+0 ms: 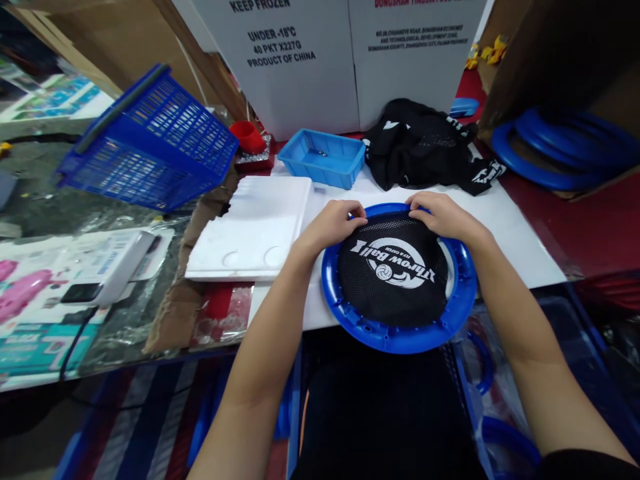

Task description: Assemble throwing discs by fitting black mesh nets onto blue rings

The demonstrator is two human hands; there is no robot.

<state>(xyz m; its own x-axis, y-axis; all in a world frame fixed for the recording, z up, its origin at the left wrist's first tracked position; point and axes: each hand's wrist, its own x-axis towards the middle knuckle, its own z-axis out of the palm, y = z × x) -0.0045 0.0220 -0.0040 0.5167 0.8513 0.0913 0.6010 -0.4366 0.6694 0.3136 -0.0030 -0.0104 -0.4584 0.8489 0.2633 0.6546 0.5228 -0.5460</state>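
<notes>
A blue plastic ring [400,339] rests at the table's front edge, partly over my lap. Inside it lies a black mesh disc [395,300] with a white "Throw Ball" print; a pale gap shows between mesh and ring on the right. My left hand [340,220] pinches the mesh edge at the ring's far left rim. At the far right rim, my right hand [440,213] pinches the mesh edge too, fingers curled over the ring. Beyond my hands is a heap of black mesh pieces [415,143] with white print.
A light blue tray [325,163] holds a small metal item. White foam [250,230] lies at left, near a blue basket [155,143] and a red cup [249,138]. More blue rings [565,143] sit in a carton at right. A printed white carton [320,80] stands behind.
</notes>
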